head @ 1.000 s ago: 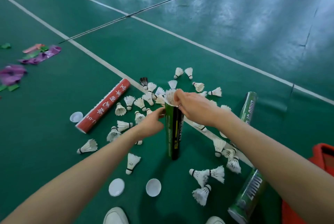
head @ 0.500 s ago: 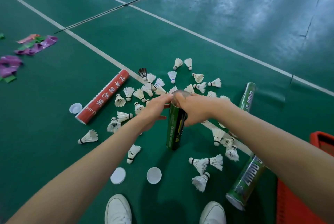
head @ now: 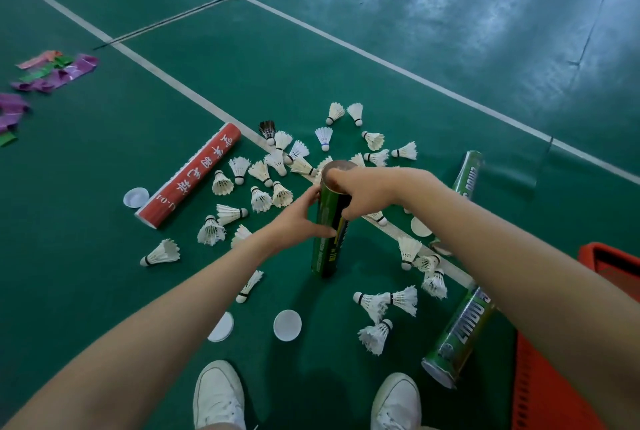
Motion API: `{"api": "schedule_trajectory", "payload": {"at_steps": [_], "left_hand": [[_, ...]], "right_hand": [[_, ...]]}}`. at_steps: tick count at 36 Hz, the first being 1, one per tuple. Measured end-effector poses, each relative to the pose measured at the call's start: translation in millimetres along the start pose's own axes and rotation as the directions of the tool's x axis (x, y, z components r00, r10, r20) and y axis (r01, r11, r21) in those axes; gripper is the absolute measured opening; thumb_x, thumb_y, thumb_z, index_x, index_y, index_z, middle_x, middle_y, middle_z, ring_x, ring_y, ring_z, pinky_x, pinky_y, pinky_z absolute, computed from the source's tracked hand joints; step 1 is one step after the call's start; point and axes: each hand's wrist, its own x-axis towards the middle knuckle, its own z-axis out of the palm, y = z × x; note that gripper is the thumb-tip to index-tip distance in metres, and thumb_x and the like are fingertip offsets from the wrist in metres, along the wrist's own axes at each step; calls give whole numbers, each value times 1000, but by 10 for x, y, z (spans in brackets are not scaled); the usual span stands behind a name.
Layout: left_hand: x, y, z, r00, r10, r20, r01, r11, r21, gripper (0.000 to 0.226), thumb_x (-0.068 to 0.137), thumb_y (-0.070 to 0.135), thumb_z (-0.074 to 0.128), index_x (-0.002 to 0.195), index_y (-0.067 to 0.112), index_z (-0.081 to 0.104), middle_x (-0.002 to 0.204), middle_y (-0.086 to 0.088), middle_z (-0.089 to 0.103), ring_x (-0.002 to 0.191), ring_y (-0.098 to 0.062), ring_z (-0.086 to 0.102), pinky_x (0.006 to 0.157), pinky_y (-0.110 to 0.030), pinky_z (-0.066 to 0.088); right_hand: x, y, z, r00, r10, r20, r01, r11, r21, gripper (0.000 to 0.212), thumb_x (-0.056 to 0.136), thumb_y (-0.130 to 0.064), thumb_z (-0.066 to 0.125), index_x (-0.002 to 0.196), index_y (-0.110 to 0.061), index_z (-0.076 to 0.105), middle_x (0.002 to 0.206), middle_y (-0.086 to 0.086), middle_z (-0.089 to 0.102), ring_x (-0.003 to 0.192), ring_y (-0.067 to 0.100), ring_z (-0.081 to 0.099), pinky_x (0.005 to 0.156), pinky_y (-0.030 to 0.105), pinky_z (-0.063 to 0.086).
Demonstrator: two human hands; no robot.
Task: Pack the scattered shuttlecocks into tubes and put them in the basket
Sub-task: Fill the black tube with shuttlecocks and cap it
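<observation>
Glossy green court floor [head: 242, 48], crossed by white lines [head: 166, 78]. Green tube [head: 327, 242] is stood upright on it amid scattered white shuttlecocks [head: 221, 183]. Tube wall is gripped from the left by the left hand [head: 299, 220], fingers curled round it. Right hand [head: 362, 192] is set over the open top, fingers dipped inside, thumb outside on the wall. Orange basket [head: 609, 261] is seen at the right edge, well apart.

upright tube [head: 327, 239] between left hand [head: 301, 221] and right hand [head: 363, 194]: green, black panel, yellow lettering. red tube [head: 188, 175] left of left hand: white characters. shuttlecocks [head: 221, 183] white, one black-feathered shuttlecock [head: 267, 128] beyond. basket [head: 540, 395] right of right hand: orange-red. floor [head: 207, 48] green, white lines.
</observation>
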Motion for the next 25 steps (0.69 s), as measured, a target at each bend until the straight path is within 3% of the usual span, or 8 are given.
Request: {"api": "schedule_trajectory", "payload": {"at_steps": [4, 7, 11, 15, 17, 20, 25], "left_hand": [[133, -105, 92, 997, -23, -76, 22, 1000, -15, 75, 70, 27, 82, 132, 33, 42, 125, 9, 57, 119, -10, 50, 106, -40, 38], [210, -85, 114, 986, 53, -158, -59, 998, -36, 63, 69, 28, 82, 122, 31, 48, 117, 7, 61, 112, -10, 56, 101, -45, 44], [257, 32, 20, 946, 151, -287, -176, 982, -62, 67, 63, 36, 84, 120, 34, 48, 116, 1, 58, 106, -15, 60, 92, -42, 52], [269, 65, -151, 886, 267, -380, -209, 960, 188, 72, 68, 41, 81, 130, 36, 44, 114, -2, 43, 103, -7, 47, 90, -17, 41], [269, 41, -232, 886, 268, -378, -152, 939, 308, 77, 70, 41, 79, 136, 33, 39, 111, -1, 38, 100, -8, 44, 88, -17, 38], [290, -103, -322, 920, 208, -332, -15, 865, 501, 78, 68, 49, 74, 135, 40, 35, 107, 1, 36, 96, -16, 48, 86, -32, 47], [272, -672, -336, 948, 92, -304, 162, 683, 712, 83, 69, 57, 67, 140, 36, 30, 113, -1, 43, 107, -23, 44, 84, -37, 46]], "right_hand": [[-60, 96, 73, 970, -64, -236, 80, 995, 60, 17, 89, -11, 56, 104, -16, 52, 95, -1, 57, 87, 21, 54, 77, 35, 46], [-84, 193, 154, 907, -80, -413, 141, 983, 119, 15, 90, -5, 55, 103, -13, 57, 93, 1, 61, 85, 20, 54, 81, 35, 45], [-101, 316, 213, 706, -55, -706, 270, 942, 196, 18, 90, -7, 60, 107, -10, 63, 106, -2, 64, 98, 9, 52, 90, 21, 39], [23, 447, 302, 547, 112, -830, 288, 905, 312, 21, 88, -12, 66, 109, -11, 66, 104, -9, 61, 99, 10, 58, 93, 26, 44], [126, 493, 399, 552, 252, -795, 312, 822, 477, 18, 88, -11, 65, 106, -11, 68, 100, -7, 64, 94, 6, 62, 90, 22, 49], [302, 539, 663, 650, 408, -641, 263, 671, 694, 14, 90, -11, 64, 103, -13, 66, 94, -8, 64, 81, -14, 58, 79, 7, 46], [746, 576, 1333, 799, 436, -414, 79, 606, 791, 12, 91, -11, 61, 103, -13, 65, 97, -2, 64, 88, 8, 57, 82, 19, 42]]}}
